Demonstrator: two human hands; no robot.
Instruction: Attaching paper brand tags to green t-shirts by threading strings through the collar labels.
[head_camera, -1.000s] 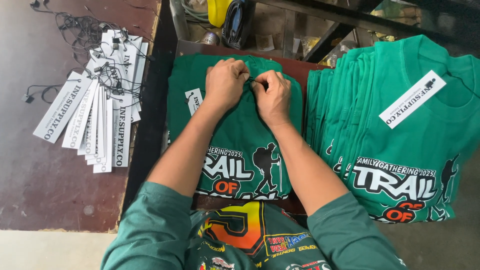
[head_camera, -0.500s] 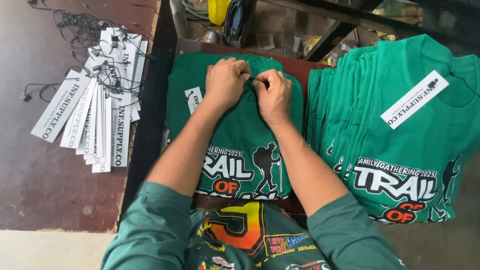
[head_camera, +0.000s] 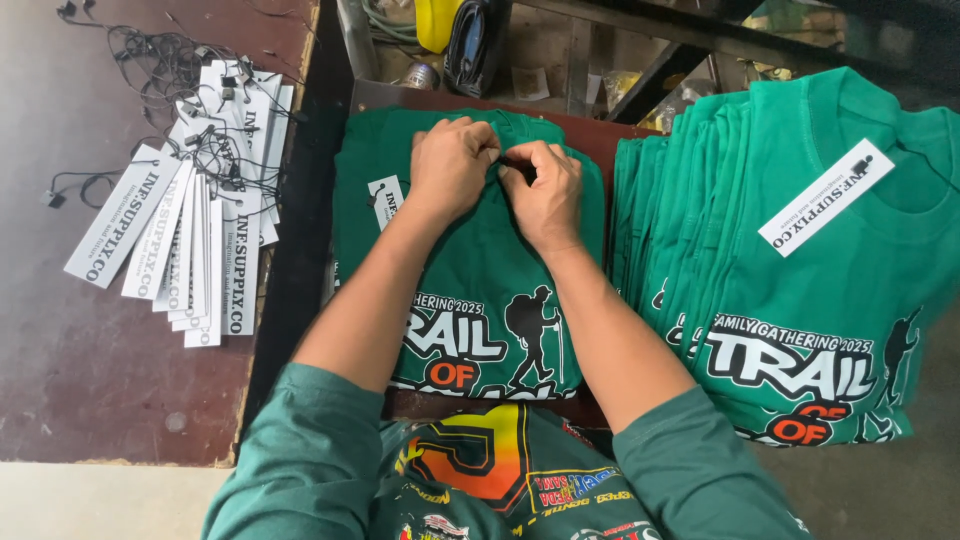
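Head view: both hands (head_camera: 495, 180) pinch green shirt (head_camera: 480, 270).

Collar of the green shirt (head_camera: 470, 290) lost to us under our left hand (head_camera: 450, 165) and right hand (head_camera: 545, 190), small dark piece between our fingertips too tiny to identify, shirt stack (head_camera: 800, 270) cut by the right edge

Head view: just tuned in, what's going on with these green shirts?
A person has both hands at the collar of a folded green T-shirt lying on a reddish-brown table. The left hand and right hand meet there, pinching something small and dark. A white paper tag lies on that shirt beside the left hand. A stack of matching shirts, the top one tagged, sits to the right; loose tags with black strings lie on the left.
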